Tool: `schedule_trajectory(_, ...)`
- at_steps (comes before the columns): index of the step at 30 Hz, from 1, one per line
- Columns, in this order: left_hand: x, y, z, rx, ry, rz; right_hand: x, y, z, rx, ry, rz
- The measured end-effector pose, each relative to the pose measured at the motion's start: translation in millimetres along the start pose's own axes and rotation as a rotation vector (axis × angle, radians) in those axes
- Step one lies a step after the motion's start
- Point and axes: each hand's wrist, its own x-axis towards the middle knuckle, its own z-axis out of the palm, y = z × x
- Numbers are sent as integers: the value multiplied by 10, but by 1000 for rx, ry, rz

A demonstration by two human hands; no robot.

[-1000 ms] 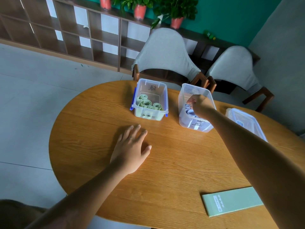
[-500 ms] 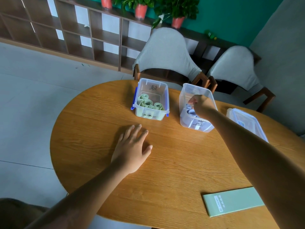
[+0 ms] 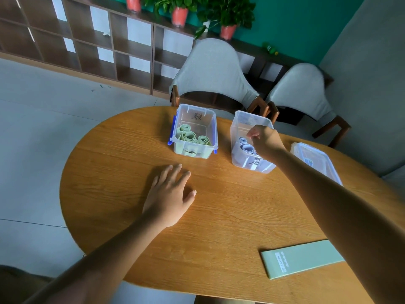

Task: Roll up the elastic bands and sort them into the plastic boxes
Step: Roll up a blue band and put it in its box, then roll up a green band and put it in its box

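Green rolls sit in left box [image 3: 194,132], pale rolls in right box [image 3: 249,148]. I read right hand [image 3: 264,140] above that box, grip loosely curled, seemingly empty. Left hand [image 3: 168,194] flat on counter [image 3: 230,216]. One green band [image 3: 302,257] lies unrolled, near right: still to do

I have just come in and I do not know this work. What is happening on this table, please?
A person is sorting rolled elastic bands into clear plastic boxes. The right hand is above the box with bluish rolls, fingers loosely curled; whether it holds anything is unclear. The left hand rests flat on the wooden table. The box with green rolls stands beside it. One flat green band lies unrolled near the front edge.
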Motion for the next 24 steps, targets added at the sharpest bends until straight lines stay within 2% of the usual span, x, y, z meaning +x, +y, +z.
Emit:
schedule_trajectory(4,-1,7,-1,-2,-5,-10,-384,-13,-130,51,34,-51)
schedule_trajectory(12,-28,23,-24,-19,-6,-8,-1431,203,-305,4,-126,-123)
schedule_trajectory(14,-39,21,-21,-30,-3,-8,-1657,277,-344,39,-240,-97)
schedule_trajectory(19,-54,17,-26,-26,-8,1,-2077,506,-427,49,-673,-41)
schedule_trajectory(21,-55,24,-30,-18,-9,3,-2199,582,-418,12,-739,-26)
schedule_trajectory(24,-52,29,-29,-3,-24,7,-2320,647,-354,-2,-727,-18)
